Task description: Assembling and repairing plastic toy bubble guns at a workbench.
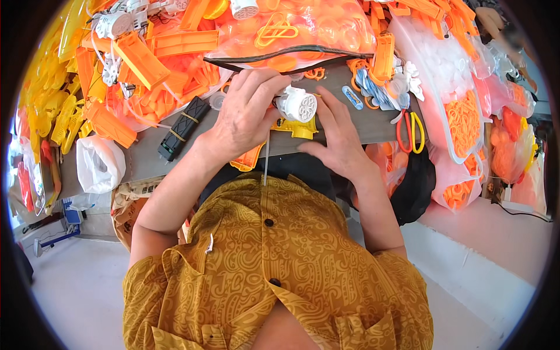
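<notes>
Apparently holding the white round-ended part (301, 105) in the curled grip of the left hand (245, 108), round end rightward, just beside the right hand (339, 135), loosely open, seemingly empty.

Smooth plastic cylinder (305, 107), glossy plastic bag (338, 32)

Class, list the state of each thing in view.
Left hand: curled against white round part
Right hand: open, fingers apart
Black bar: wrapped with band
White bag: mouth open
Black-edged clear bag: filled with orange pieces
Scissors: handle loops close together
Shirt: buttoned, open at neck
</notes>
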{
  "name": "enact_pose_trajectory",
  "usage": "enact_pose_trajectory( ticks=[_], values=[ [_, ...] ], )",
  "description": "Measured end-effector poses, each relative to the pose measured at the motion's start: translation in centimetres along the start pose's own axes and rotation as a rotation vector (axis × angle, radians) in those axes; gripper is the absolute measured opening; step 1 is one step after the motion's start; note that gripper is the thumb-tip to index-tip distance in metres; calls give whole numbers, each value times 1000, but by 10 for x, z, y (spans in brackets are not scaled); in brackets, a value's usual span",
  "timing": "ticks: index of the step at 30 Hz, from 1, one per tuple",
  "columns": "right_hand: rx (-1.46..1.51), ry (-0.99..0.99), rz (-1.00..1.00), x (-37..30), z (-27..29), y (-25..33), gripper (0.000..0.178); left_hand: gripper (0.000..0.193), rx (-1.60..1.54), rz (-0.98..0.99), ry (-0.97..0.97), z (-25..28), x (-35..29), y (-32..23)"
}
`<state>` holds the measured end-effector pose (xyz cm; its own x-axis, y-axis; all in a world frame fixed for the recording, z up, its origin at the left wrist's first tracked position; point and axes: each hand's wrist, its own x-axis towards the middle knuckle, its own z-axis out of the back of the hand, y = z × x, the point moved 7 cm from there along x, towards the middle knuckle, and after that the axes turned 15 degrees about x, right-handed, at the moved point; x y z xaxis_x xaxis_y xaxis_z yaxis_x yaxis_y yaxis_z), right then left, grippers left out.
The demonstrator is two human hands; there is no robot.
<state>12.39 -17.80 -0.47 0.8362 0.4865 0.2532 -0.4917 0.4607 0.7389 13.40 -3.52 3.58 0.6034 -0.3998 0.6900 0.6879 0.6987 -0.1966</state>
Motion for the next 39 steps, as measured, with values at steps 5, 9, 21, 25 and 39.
enact_pose_trajectory(
  ticks=[5, 9, 21, 25, 39],
  values=[
    [202, 34, 62, 14, 0, -3, 76, 49, 42, -74, -24, 4, 0, -4],
    [345, 2, 31, 24, 10, 5, 72, 46, 64, -182, 23, 6, 1, -11],
    [556, -75, 75, 40, 9, 23, 71, 43, -304, 221, 212, 12, -2, 36],
    [638, -71, 73, 50, 8, 27, 68, 43, -516, 405, 290, 5, -3, 47],
    [689, -83, 94, 57, 3, 32, 65, 38, -375, 410, 52, 11, -14, 48]
  ],
)
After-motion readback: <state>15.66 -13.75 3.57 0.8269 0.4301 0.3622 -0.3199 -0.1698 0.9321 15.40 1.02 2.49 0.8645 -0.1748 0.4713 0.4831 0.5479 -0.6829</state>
